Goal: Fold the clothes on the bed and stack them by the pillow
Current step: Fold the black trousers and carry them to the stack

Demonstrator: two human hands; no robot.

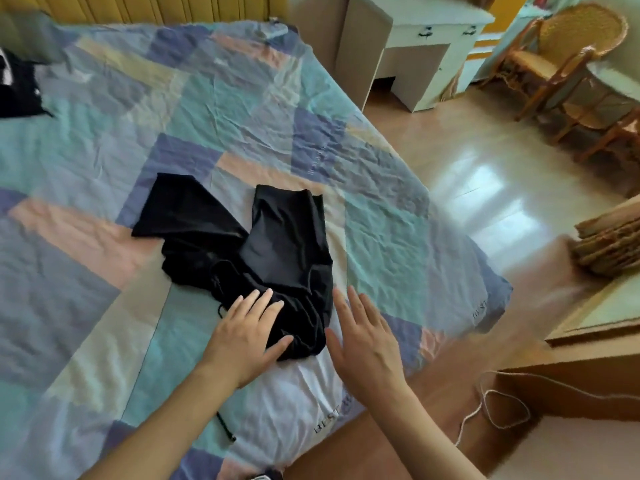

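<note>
Both grips open: left hand (247,336) flat, fingers spread, palm pressing the near, bunched end of the black shorts (256,251); right hand (367,341) flat too, fingers extended, just beside the same bunched end on its right, resting on or just above the bedcover, contact with the cloth not certain. Nothing pinched or held by either hand. Black shorts spread near the foot corner of the bed (398,237), on the patchwork cover, two legs splayed away from the person in a rough V, left leg angled out, right leg straighter, waistband end crumpled under the left palm, a thin drawstring (225,426) trailing toward the bed's near edge. Step in hand, by the look of it: flattening and squaring the shorts ahead of the first fold, no fold yet made. Next move likely calls for smoothing the waistband, then pinching one leg by its hem and laying it over the other so the edges meet, drawstring tucked in. Another dark garment (17,84) at the far left edge, well apart, seemingly still to be dealt with or perhaps the start of the stack; cannot tell. No pillow clearly in view, so the stacking spot unconfirmed. Task seemingly at an early to middle stage.
</note>
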